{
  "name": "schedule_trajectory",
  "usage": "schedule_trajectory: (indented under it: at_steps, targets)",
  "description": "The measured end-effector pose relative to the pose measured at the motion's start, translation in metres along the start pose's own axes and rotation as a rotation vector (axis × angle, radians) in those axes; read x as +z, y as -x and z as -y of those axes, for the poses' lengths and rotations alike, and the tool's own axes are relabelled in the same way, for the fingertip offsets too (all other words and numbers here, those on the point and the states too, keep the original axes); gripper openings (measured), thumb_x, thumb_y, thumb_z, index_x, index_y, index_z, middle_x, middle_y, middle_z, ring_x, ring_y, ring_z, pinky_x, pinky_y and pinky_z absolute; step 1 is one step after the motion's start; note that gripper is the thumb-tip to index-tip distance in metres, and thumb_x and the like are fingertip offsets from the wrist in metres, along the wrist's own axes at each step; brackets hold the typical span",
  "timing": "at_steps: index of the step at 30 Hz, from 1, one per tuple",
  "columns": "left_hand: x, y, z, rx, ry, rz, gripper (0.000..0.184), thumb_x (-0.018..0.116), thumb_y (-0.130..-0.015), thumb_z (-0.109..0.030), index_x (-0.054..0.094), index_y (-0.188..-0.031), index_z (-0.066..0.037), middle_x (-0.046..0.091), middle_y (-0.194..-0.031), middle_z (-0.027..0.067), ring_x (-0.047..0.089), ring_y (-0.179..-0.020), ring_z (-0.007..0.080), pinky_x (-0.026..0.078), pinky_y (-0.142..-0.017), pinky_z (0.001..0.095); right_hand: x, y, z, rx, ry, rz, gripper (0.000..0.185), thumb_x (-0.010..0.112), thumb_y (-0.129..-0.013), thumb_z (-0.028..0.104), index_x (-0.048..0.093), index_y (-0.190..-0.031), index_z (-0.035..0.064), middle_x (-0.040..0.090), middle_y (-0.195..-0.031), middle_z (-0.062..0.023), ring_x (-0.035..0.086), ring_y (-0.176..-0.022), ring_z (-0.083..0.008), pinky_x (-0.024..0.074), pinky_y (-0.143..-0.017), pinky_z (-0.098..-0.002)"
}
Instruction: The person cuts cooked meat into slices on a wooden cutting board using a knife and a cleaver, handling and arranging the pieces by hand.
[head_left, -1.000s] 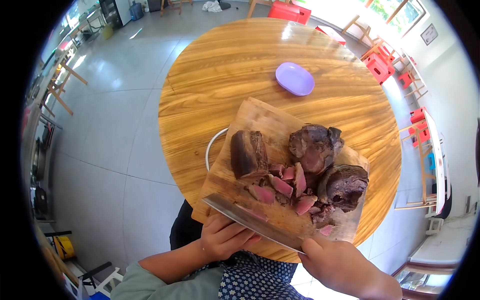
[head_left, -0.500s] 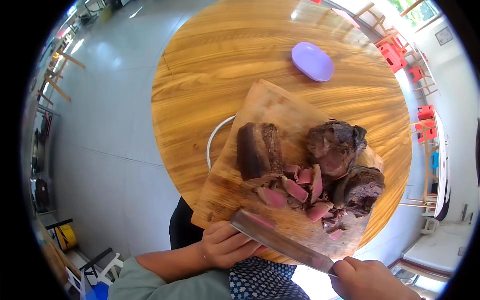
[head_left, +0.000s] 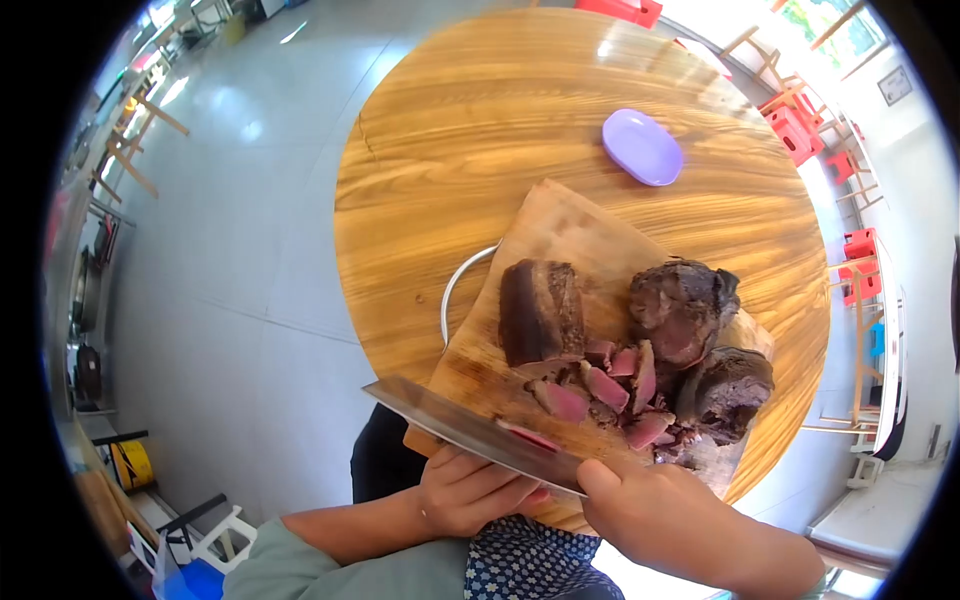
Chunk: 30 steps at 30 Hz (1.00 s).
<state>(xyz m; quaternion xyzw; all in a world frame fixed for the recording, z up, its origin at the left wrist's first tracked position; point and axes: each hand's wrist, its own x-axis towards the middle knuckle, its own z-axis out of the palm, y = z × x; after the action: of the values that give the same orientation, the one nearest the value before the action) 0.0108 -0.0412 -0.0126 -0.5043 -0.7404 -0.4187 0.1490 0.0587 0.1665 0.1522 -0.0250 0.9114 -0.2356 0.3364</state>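
My right hand point(head_left: 650, 515) is closed round the handle of a wide-bladed cleaver point(head_left: 450, 422), whose blade reaches left across the near edge of the wooden cutting board point(head_left: 560, 220). Close behind the blade, my left hand point(head_left: 468, 492) is curled over a piece of meat point(head_left: 538, 497); only a bit of its red flesh shows by the fingertips. A pink slice point(head_left: 528, 434) lies along the blade's far side. On the board are several cut pink pieces point(head_left: 604, 388), a dark-crusted block of meat point(head_left: 540, 312) and two more dark chunks, one at the back point(head_left: 683, 310) and one at the right point(head_left: 728, 392).
The board rests on a round wooden table point(head_left: 430, 180). A purple dish point(head_left: 643, 147) stands toward the back, and a white metal loop point(head_left: 462, 283) shows beside the board. Red stools point(head_left: 795, 133) are at the right; a yellow object point(head_left: 130, 468) is on the floor at left.
My right hand and the cleaver have moved left, so the blade tip now passes the board's left edge. My left hand stays curled on the meat. The whole view has shifted slightly.
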Motion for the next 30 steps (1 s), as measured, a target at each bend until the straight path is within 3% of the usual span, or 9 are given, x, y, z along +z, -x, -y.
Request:
schedule_trajectory:
  at_steps: [5,8,13,16,18,19,25,28,30]
  targets:
    - [0.003,0.003,-0.002,-0.025,0.009,-0.028,0.03,0.086,-0.077,-0.027,0.077,-0.103,-0.015,0.074,-0.104,0.0013,0.071,-0.097,0.0203,0.054,-0.087,0.031,0.007,0.043,-0.015,0.213,0.002,0.162,0.019,0.054,-0.099,0.018,0.048,-0.106,0.0021,0.064,-0.086,-0.0237,0.066,-0.075,-0.0456,0.0541,-0.068,-0.0527]
    - [0.005,0.002,0.002,0.024,0.051,-0.047,0.028,0.085,-0.078,-0.026,0.077,-0.103,-0.015,0.074,-0.103,0.0011,0.071,-0.095,0.0196,0.054,-0.083,0.0295,0.009,0.056,-0.012,0.185,0.032,0.073,0.019,0.053,-0.091,0.005,0.047,-0.106,-0.0041,0.061,-0.088,-0.0254,0.067,-0.072,-0.0426,0.0536,-0.06,-0.0497]
    - [0.004,0.001,0.001,0.035,0.019,-0.041,0.028,0.085,-0.078,-0.024,0.077,-0.102,-0.013,0.074,-0.106,0.0015,0.07,-0.097,0.0186,0.053,-0.084,0.0303,0.005,0.02,-0.013,0.225,-0.111,0.188,0.021,0.054,-0.1,0.021,0.048,-0.107,0.0016,0.066,-0.091,-0.0258,0.067,-0.078,-0.0472,0.0533,-0.071,-0.0552]
    - [0.004,-0.002,0.0,0.043,-0.006,-0.015,0.03,0.085,-0.077,-0.023,0.076,-0.103,-0.011,0.074,-0.107,0.0032,0.07,-0.099,0.0202,0.053,-0.084,0.032,0.017,0.0,-0.009,0.141,-0.114,0.039,0.021,0.054,-0.1,0.021,0.049,-0.107,0.002,0.068,-0.09,-0.0269,0.068,-0.081,-0.0455,0.0532,-0.071,-0.0552]
    - [0.002,-0.005,-0.002,0.083,-0.02,-0.019,0.032,0.086,-0.075,-0.022,0.076,-0.104,-0.01,0.074,-0.108,0.0039,0.069,-0.098,0.0212,0.053,-0.084,0.0326,0.035,-0.022,-0.015,-0.192,-0.104,-0.246,0.019,0.055,-0.094,0.012,0.049,-0.108,0.0002,0.068,-0.078,-0.0237,0.069,-0.074,-0.0449,0.0537,-0.065,-0.0529]
    - [0.0,-0.007,-0.003,0.076,-0.029,-0.029,0.035,0.087,-0.074,-0.021,0.076,-0.105,-0.008,0.074,-0.108,0.0046,0.069,-0.098,0.0223,0.053,-0.084,0.0332,0.034,-0.026,-0.017,-0.204,-0.097,-0.28,0.019,0.055,-0.094,0.012,0.049,-0.108,0.0002,0.068,-0.078,-0.0237,0.069,-0.074,-0.0449,0.0537,-0.065,-0.0529]
    - [-0.001,-0.006,-0.005,0.094,-0.006,-0.07,0.04,0.089,-0.071,-0.015,0.074,-0.106,-0.005,0.073,-0.109,0.007,0.069,-0.094,0.0248,0.053,-0.078,0.0348,0.029,0.02,-0.047,-0.122,-0.126,-0.249,0.027,0.058,-0.099,0.021,0.051,-0.12,0.005,0.067,-0.081,-0.0264,0.068,-0.077,-0.0452,0.0521,-0.068,-0.0534]
    - [0.003,-0.004,0.0,0.122,0.033,-0.122,0.04,0.09,-0.069,-0.014,0.074,-0.105,-0.006,0.072,-0.108,0.009,0.069,-0.095,0.0273,0.053,-0.077,0.0366,0.031,0.049,-0.061,0.118,-0.094,-0.208,0.026,0.06,-0.1,0.022,0.053,-0.118,0.0049,0.068,-0.084,-0.0243,0.066,-0.077,-0.0454,0.0505,-0.067,-0.0534]
    - [0.003,-0.003,-0.001,0.117,0.054,-0.121,0.041,0.09,-0.068,-0.013,0.074,-0.105,-0.006,0.072,-0.108,0.0077,0.069,-0.095,0.0265,0.053,-0.077,0.0358,0.035,0.065,-0.059,0.107,-0.114,-0.382,0.025,0.061,-0.099,0.024,0.054,-0.112,0.0041,0.066,-0.083,-0.0239,0.064,-0.077,-0.0463,0.0486,-0.065,-0.0543]
